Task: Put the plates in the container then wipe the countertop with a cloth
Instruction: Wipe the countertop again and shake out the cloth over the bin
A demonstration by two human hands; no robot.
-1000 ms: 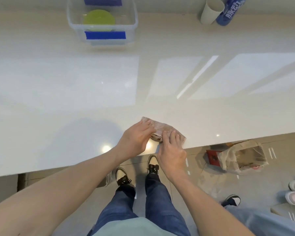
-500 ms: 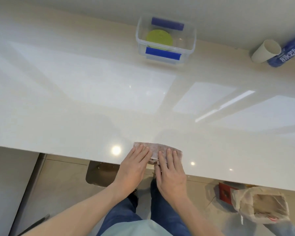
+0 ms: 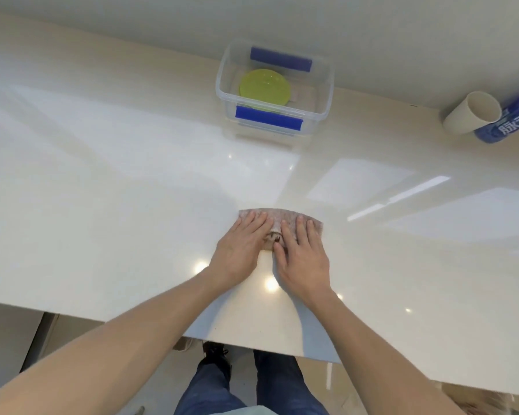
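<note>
A glossy cream stone countertop [image 3: 108, 181] is seen with a clear rectangular plastic container [image 3: 274, 91], blue-handled, set near the wall; round lime-green plates [image 3: 265, 88] lie inside. A folded, nubby pinkish cloth [image 3: 277, 218] is pressed flat under the left hand [image 3: 242, 250] and right hand [image 3: 301, 256], fingers extended, side by side.

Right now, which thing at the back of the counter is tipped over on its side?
The beige paper cup at the far right: it lies on its side, open mouth showing. The clear container with the green plate inside stands upright.
</note>
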